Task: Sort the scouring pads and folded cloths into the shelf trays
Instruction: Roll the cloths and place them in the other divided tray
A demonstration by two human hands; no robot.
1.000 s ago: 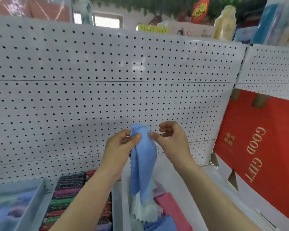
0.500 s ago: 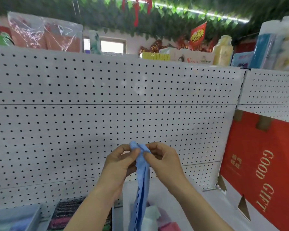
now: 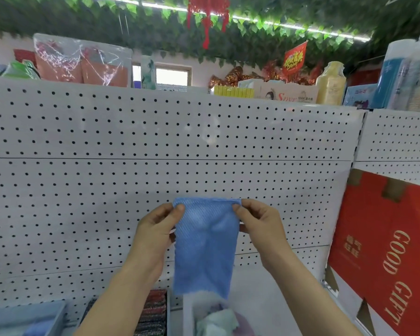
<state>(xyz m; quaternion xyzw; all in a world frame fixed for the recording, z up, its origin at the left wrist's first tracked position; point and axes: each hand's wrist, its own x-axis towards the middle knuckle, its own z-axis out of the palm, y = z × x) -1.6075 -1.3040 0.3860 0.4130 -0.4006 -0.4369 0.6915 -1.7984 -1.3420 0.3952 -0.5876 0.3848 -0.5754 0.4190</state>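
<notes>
A blue cloth (image 3: 205,248) hangs spread flat in front of the white pegboard. My left hand (image 3: 155,229) pinches its top left corner and my right hand (image 3: 257,221) pinches its top right corner. Below it, at the bottom edge, a white tray (image 3: 187,309) holds loose white and lilac cloths (image 3: 218,321). Left of that, a row of dark, multicoloured scouring pads (image 3: 153,314) stands on edge, partly hidden by my left forearm. A grey tray (image 3: 56,314) with a light blue cloth sits at the bottom left.
The white pegboard wall (image 3: 155,180) fills the middle of the view. A red "GOOD GIFT" box (image 3: 388,248) leans at the right. Packaged goods and a yellow bottle (image 3: 330,83) line the top shelf under hanging green leaves.
My hands moved apart and stretched the bunched blue cloth out flat. The view tilted upward, so the trays dropped to the bottom edge.
</notes>
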